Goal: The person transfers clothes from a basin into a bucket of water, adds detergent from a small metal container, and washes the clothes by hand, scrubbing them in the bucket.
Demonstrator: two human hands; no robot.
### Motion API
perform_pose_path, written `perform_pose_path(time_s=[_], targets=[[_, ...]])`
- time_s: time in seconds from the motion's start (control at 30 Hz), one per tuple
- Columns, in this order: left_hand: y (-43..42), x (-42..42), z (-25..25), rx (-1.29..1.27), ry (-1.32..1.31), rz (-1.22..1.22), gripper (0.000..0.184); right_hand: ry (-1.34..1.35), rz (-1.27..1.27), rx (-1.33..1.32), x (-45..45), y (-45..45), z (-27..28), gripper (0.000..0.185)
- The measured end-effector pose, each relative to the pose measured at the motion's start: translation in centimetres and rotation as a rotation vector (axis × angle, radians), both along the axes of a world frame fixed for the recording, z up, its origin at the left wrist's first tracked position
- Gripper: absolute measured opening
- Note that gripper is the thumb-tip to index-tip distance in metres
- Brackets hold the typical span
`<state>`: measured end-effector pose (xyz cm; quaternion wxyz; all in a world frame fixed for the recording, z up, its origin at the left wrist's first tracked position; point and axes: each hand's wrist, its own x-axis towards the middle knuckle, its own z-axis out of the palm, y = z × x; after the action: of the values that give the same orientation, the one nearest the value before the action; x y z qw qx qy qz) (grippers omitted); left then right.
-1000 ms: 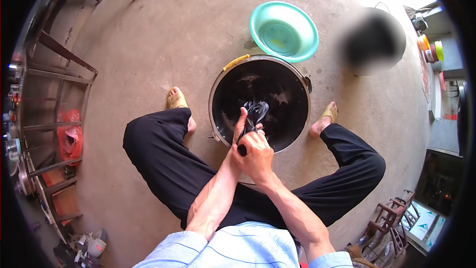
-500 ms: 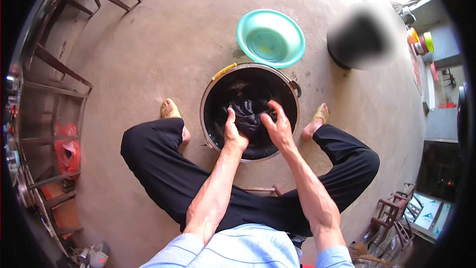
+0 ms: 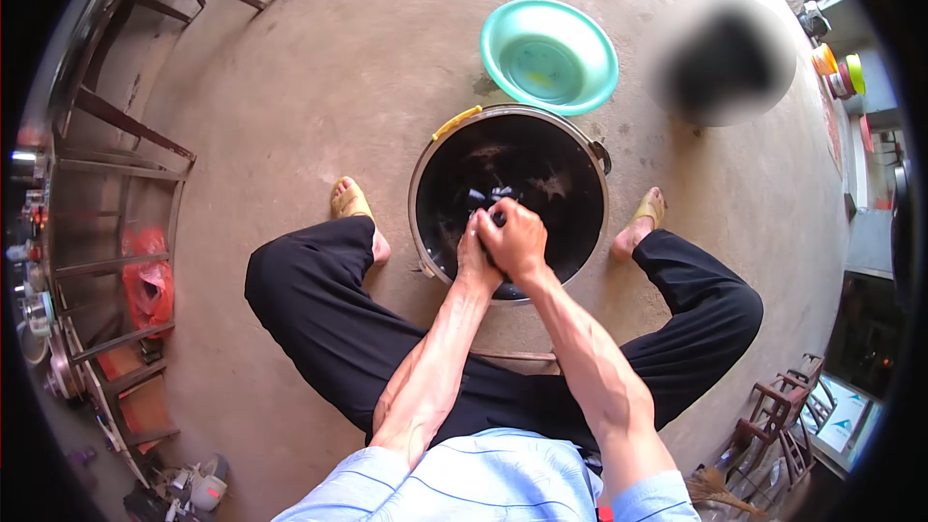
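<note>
A round bucket (image 3: 413,208) with a metal rim and a yellow grip (image 3: 456,123) on its handle stands between my feet, dark liquid inside. Over its near half, my left hand (image 3: 473,259) and my right hand (image 3: 519,240) are pressed together, both closed around a bunched dark cloth (image 3: 499,218). Only a small part of the cloth shows between the fingers; the rest is hidden. Just beyond the bucket's far rim sits a light green plastic basin (image 3: 495,50), with a little yellowish residue on its bottom.
A blurred dark round object (image 3: 725,63) stands at the upper right. Along the left is a wooden frame (image 3: 121,261) with a red plastic bag (image 3: 148,295). Small wooden chairs (image 3: 768,411) and a broom (image 3: 720,490) are at lower right. My sandalled feet flank the bucket.
My hands, apart on either side of the spread cloth before, have come together and closed around it. The right hand has moved left onto the left one. The whole view has shifted slightly.
</note>
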<state>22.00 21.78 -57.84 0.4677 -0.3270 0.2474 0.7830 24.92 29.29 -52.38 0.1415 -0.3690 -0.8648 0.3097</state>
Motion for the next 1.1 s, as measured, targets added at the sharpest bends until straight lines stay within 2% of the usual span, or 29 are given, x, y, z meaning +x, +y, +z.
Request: perform_pose_path(time_s=[0.03,0.07,0.17,0.2,0.23,0.27,0.3,0.37,0.43,0.47,0.5,0.53,0.57,0.6,0.63,0.67,0.7,0.73,0.77,0.8,0.83,0.9,0.93,0.97,1.0,1.03,1.07,1.1], targets=[[1.2,0.0,2.2,-0.068,-0.015,-0.004,0.039,-0.079,-0.042,-0.007,-0.4,2.0,-0.5,0.030],[2.2,-0.1,2.3,-0.143,0.072,-0.008,0.036,-0.165,-0.060,-0.047,-0.4,3.8,-0.9,0.032],[3.9,-1.2,3.6,-0.262,0.408,-0.024,0.030,-0.053,-0.004,-0.045,1.5,7.1,-1.6,0.031],[4.0,-2.1,3.2,-0.272,0.455,-0.087,0.029,0.001,0.114,-0.094,2.5,7.7,-2.0,0.035],[4.0,-3.2,2.1,-0.282,0.505,-0.149,0.028,-0.007,0.114,-0.098,3.4,8.1,-2.7,0.035],[4.0,-4.0,0.7,-0.332,0.459,-0.270,0.028,-0.042,0.258,-0.081,4.0,8.4,-3.4,0.037],[3.7,-4.5,-1.9,-0.355,0.426,-0.455,0.035,-0.074,0.399,-0.066,4.1,8.5,-4.0,0.040],[3.2,-3.5,-1.9,-0.510,0.370,-0.673,0.046,-0.325,0.527,-0.142,3.5,8.4,-4.8,0.048],[2.8,-2.7,-2.7,-0.506,0.211,-0.705,0.057,-0.573,0.583,-0.186,2.2,7.8,-5.2,0.042],[3.0,-2.3,-3.2,-0.549,0.263,-0.712,0.060,-0.579,0.578,-0.206,2.1,6.9,-7.5,0.042],[2.9,-1.8,-4.1,-0.589,0.314,-0.715,0.065,-0.642,0.448,-0.121,2.5,5.4,-11.3,0.036],[2.0,-1.5,-8.9,-0.617,0.270,-0.766,0.064,-0.694,0.313,-0.019,2.3,4.6,-13.3,0.031],[1.7,-1.6,-13.2,-0.638,0.238,-0.815,0.064,-0.695,0.266,-0.138,1.9,3.9,-13.0,0.028],[3.7,-1.6,-6.9,-0.776,0.290,-0.864,0.062,-0.725,0.260,-0.114,2.3,2.7,-14.7,0.032],[3.3,-1.4,-7.3,-0.748,0.424,-0.847,0.061,-0.711,0.190,-0.270,2.4,2.2,-15.8,0.038],[3.5,-1.8,-6.3,-0.806,0.399,-0.854,0.060,-0.742,0.050,-0.447,2.0,2.0,-14.9,0.040],[3.6,-2.1,-5.6,-0.865,0.371,-0.864,0.059,-0.727,0.043,-0.437,1.7,2.9,-14.8,0.040],[3.5,-2.3,-5.6,-0.859,0.388,-0.863,0.059,-0.754,0.196,-0.472,1.8,3.8,-14.8,0.040],[3.2,-2.3,-5.7,-0.701,0.249,-0.714,0.059,-0.784,0.348,-0.507,2.1,4.4,-14.8,0.041],[2.7,-2.3,-6.6,-0.539,0.109,-0.567,0.058,-0.771,0.341,-0.464,1.6,5.2,-11.9,0.041],[1.9,-2.6,-9.2,-0.422,-0.003,-0.529,0.063,-0.674,0.270,-0.389,1.6,5.4,-9.9,0.039],[2.8,-2.6,-1.1,-0.422,0.037,-0.477,0.065,-0.274,0.167,-0.187,1.9,5.2,-4.3,0.029],[2.3,-2.3,-4.1,-0.592,0.090,-0.524,0.064,-0.272,0.180,-0.177,2.0,4.7,-2.0,0.029],[2.0,-2.1,-3.5,-0.584,0.100,-0.506,0.064,-0.083,0.156,-0.102,1.9,4.2,0.2,0.025],[1.6,-1.7,-2.6,-0.272,0.097,-0.383,0.068,0.107,0.134,-0.035,1.9,3.6,2.1,0.020],[1.3,-1.7,-1.4,0.039,0.100,-0.261,0.072,0.120,0.150,-0.028,1.9,2.8,4.0,0.020],[1.2,-1.8,-0.3,0.235,0.271,-0.217,0.076,0.166,0.210,-0.029,2.2,1.8,5.7,0.019],[0.4,-2.4,-0.6,0.385,0.235,-0.242,0.077,0.211,0.271,-0.031,2.5,0.8,6.7,0.018]])
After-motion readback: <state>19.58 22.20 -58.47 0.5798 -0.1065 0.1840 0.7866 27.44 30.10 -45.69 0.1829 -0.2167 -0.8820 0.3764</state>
